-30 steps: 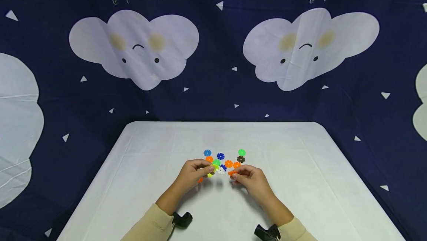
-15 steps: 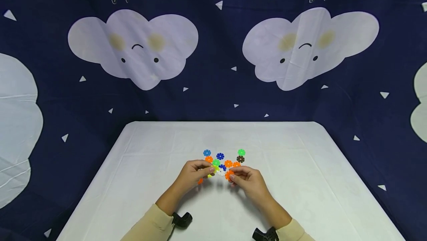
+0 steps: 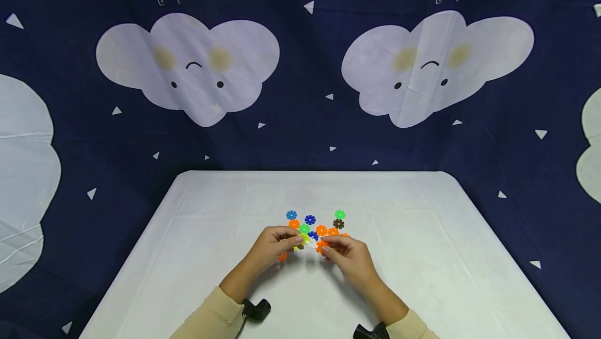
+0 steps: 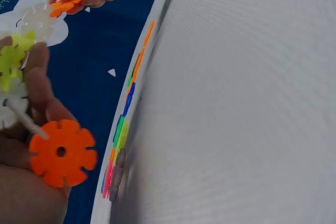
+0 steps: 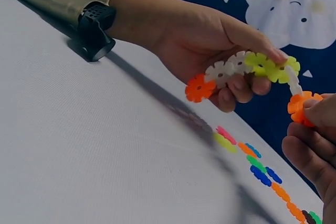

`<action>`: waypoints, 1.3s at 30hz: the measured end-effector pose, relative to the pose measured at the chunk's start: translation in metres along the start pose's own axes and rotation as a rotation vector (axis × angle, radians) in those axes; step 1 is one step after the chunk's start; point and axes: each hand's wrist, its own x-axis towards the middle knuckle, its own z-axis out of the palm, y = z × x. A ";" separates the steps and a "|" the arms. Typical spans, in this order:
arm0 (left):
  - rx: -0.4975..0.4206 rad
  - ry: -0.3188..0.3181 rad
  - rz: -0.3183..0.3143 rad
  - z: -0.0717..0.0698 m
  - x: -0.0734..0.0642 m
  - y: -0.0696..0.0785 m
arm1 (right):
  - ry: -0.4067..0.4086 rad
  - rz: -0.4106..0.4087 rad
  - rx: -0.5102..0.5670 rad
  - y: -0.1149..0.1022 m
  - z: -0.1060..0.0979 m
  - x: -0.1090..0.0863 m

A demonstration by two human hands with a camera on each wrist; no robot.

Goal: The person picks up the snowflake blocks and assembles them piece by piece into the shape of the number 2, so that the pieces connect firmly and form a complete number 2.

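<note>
My left hand [image 3: 277, 242] grips a short chain of interlocking snowflake discs between thumb and fingers. In the right wrist view the chain runs from an orange disc [image 5: 199, 88] through white discs [image 5: 220, 73] to yellow discs [image 5: 262, 65]. A white disc [image 5: 294, 80] stands edge-on at its far end, right against another orange disc [image 5: 299, 104]. My right hand [image 3: 349, 253] pinches that orange disc between thumb and fingertips. Both hands are raised over the table, close together. Part of the chain is hidden behind the left fingers in the head view.
Several loose discs lie on the white table [image 3: 413, 276] just beyond the hands, among them a light blue disc [image 3: 291, 215], a dark blue disc [image 3: 310, 219], a brown disc [image 3: 339, 224] and a green disc [image 3: 340, 214]. A dark blue cloth [image 3: 300, 141] hangs behind.
My right hand has shifted slightly nearer and to the left, and its orange disc has tilted to show more of its face. An orange disc behind that hand has come into view. The left hand barely moved.
</note>
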 end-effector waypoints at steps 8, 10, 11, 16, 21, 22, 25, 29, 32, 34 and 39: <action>0.085 -0.085 0.006 0.005 0.000 0.004 | -0.002 -0.009 -0.006 0.001 0.005 -0.002; 0.115 -0.102 0.020 0.006 0.000 0.005 | -0.016 -0.015 -0.010 0.001 0.007 -0.003; 0.130 -0.104 0.023 0.007 -0.001 0.006 | -0.019 -0.014 -0.012 0.001 0.008 -0.003; 0.155 -0.097 -0.004 0.008 -0.002 0.011 | -0.013 -0.002 -0.001 0.001 0.010 -0.003; 0.176 -0.085 -0.028 0.008 -0.002 0.014 | -0.021 -0.015 0.024 0.003 0.010 -0.004; 0.177 -0.084 -0.032 0.008 -0.002 0.014 | -0.023 -0.022 0.027 0.003 0.010 -0.004; 0.168 -0.087 -0.043 0.008 -0.002 0.015 | -0.026 -0.034 0.029 0.003 0.011 -0.004; 0.152 -0.104 -0.046 0.007 -0.002 0.016 | -0.030 -0.043 0.027 0.003 0.011 -0.004; 0.155 -0.119 -0.038 0.007 -0.002 0.017 | -0.032 -0.043 0.027 0.003 0.010 -0.005; 0.168 -0.124 -0.032 0.006 -0.002 0.017 | -0.033 -0.042 0.022 0.002 0.010 -0.005; 0.205 -0.140 -0.033 0.005 0.000 0.017 | -0.029 -0.027 0.000 0.001 0.010 -0.005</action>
